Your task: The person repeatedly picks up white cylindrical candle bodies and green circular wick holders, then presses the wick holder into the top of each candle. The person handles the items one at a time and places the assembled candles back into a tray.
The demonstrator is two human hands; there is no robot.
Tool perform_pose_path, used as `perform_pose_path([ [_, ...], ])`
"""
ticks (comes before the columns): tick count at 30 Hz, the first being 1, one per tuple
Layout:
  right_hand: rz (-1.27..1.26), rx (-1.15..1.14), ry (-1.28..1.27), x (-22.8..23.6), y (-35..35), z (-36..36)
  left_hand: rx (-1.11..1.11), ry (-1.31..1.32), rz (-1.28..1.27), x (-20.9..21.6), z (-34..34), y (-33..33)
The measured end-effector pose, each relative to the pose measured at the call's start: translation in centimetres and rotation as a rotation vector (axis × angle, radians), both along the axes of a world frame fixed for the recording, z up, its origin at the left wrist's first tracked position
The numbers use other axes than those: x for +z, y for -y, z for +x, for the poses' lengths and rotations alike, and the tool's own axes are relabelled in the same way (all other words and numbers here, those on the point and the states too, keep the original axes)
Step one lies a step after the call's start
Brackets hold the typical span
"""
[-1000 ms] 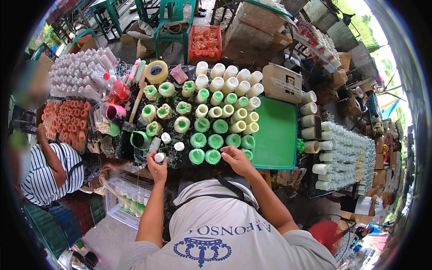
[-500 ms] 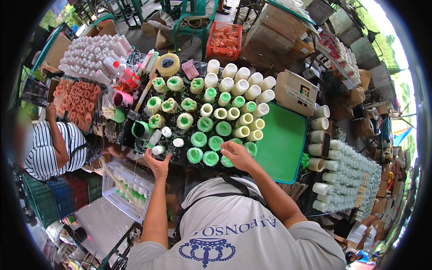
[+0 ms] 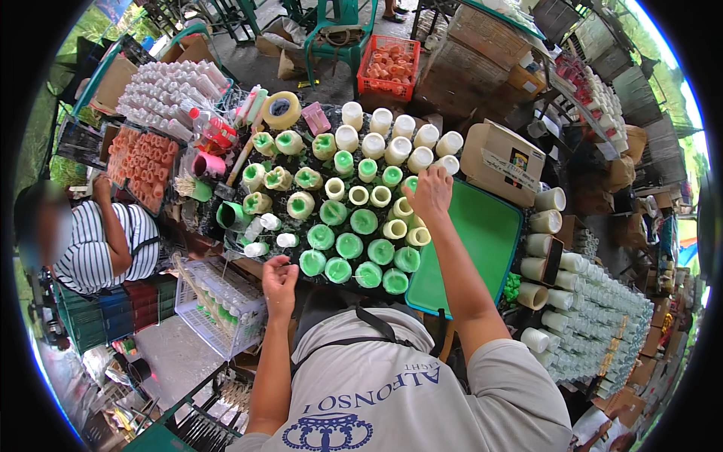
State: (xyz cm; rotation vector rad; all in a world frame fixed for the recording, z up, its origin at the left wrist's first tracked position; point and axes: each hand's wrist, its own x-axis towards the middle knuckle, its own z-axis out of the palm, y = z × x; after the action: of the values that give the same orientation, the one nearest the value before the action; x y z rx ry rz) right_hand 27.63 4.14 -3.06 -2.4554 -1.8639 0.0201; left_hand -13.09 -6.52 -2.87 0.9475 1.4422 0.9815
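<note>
Roughly counted, the table (image 3: 300, 254) holds 10 white cylinders (image 3: 373, 145) in two rows at its far side, 4 small green-filled cylinders (image 3: 367, 169) in view nearer the person, approx. 7 hollow cream cylinders (image 3: 358, 196) (some part-hidden), 10 round green-filled cups (image 3: 349, 246) at the near edge & 8 cream moulds w/ scalloped rims (image 3: 300, 205) and green insides on the L.

R hand (image 3: 431, 194) is at the R end of the cylinders, fingers pointing down & bent. Fingertips are at the nearest-row white cylinder on the far R, w/ a green-filled one just beside the hand's L edge; can't tell whether they touch, pinch or are spread, as the back of the hand hides it.

L hand (image 3: 279, 285) is off the near edge, fingers half curled & loose, palm partly showing. Nearest it: the leftmost green cup, plus 3 small white pieces (image 3: 287, 239) on the table just beyond.

R forearm (image 3: 474, 301) crosses the green tray (image 3: 486, 241) & covers part of it; R hand blocks the view of some cream cylinders. A cardboard box (image 3: 503, 164) sits beyond the tray. Far L of table: 1 tape roll (image 3: 269, 111), 1 pink piece (image 3: 316, 118), 1 red-labelled bottle (image 3: 215, 131). White basket (image 3: 218, 305) stands below, L of the L forearm; a co-worker in stripes (image 3: 105, 245) is farther L.
</note>
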Motion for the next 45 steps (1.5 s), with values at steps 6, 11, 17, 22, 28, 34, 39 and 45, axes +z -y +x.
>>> perform_pose_path([
  [6, -0.115, 0.059, 0.078, -2.5, -1.9, -0.1, -0.298, -0.058, 0.02, 4.8, 4.3, -1.5],
  [11, -0.077, 0.064, 0.099, -4.5, -2.5, 1.0, -0.41, -0.065, 0.023, 6.8, 6.0, -3.4],
  [17, -0.101, 0.166, 0.075, -4.1, -2.4, 1.4, -0.444, -0.072, 0.015, 6.5, 5.3, -5.2],
  [22, 0.044, 0.284, -0.019, -4.2, -2.1, 3.0, -0.481, -0.054, 0.02, 6.5, 5.0, -6.6],
  [28, 0.114, 0.244, -0.127, -0.3, -1.5, 3.1, -0.537, -0.021, -0.006, 6.1, 4.5, -8.2],
  [34, 0.398, 0.061, -0.603, 8.3, 3.0, -0.6, -0.581, 0.158, -0.084, 6.5, 6.3, -9.5],
  [39, 0.413, 0.054, -0.943, 14.5, 5.9, -7.3, -0.663, 0.139, -0.054, 8.6, 10.1, -10.8],
  [45, 0.375, 0.211, -1.093, 17.8, 6.3, -13.0, -0.684, 0.65, -0.324, 9.6, 12.1, -10.4],
])
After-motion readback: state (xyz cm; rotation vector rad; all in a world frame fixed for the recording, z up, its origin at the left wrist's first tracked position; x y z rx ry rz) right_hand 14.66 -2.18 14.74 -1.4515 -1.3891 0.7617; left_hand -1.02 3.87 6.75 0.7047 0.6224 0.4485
